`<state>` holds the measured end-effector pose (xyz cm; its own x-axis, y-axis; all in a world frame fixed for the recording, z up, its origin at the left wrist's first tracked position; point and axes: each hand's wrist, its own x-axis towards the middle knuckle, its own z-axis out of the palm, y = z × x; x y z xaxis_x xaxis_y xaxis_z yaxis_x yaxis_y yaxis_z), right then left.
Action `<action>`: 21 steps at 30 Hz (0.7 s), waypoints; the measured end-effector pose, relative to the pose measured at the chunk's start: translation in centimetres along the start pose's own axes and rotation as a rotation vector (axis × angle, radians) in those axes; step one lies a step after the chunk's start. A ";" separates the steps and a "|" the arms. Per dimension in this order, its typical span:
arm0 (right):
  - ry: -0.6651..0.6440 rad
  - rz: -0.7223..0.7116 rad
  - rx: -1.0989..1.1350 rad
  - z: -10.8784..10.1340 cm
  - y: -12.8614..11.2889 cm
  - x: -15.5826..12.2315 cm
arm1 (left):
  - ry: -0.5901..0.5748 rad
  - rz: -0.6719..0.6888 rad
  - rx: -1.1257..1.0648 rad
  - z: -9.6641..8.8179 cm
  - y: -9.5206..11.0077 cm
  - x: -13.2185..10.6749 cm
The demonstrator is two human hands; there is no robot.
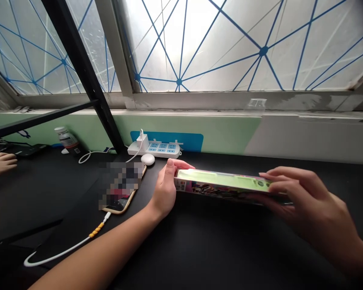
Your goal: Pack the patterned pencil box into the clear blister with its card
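Between my hands is a long, flat printed box [211,189], held above the black table. Its upward side shows a pale green plastic piece [224,178] with small round marks near the right end. My left hand [167,186] grips the left end, thumb up along the corner and fingers behind. At the other end, my right hand [302,197] holds on with its fingertips over the green piece and edge and its thumb underneath. Which of these parts my right fingertips press on is hard to tell. The box's far and lower faces are hidden.
Left of the box lies a phone [124,187] with a white charging cable [63,254]. Behind it are a white round-edged case [147,159] and a power strip [157,149]. A bottle [67,139] stands by a black frame post [87,76]. Another person's hand [3,163] rests far left.
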<state>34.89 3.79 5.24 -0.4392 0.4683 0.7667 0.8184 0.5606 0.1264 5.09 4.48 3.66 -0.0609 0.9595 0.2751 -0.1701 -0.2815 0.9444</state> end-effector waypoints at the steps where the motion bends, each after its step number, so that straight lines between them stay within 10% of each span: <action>1: -0.012 -0.041 -0.001 0.0 -0.4 0.0 | -0.014 0.006 0.003 -0.2 0.3 0.1; 7: -0.241 -0.205 0.075 1.0 -1.1 -0.4 | -0.149 0.030 0.209 -1.2 1.3 1.0; 14: -0.354 -0.417 0.148 2.4 -1.5 -0.6 | -0.549 0.284 1.000 -1.6 -0.4 0.9; 21: -0.444 -0.158 0.361 2.5 -0.5 -1.0 | -0.581 0.203 1.034 -2.0 -0.4 1.6</action>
<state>33.99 4.76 2.89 -0.7222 0.5578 0.4091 0.5868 0.8071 -0.0647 3.08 6.09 3.32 0.5025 0.8349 0.2243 0.6765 -0.5413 0.4994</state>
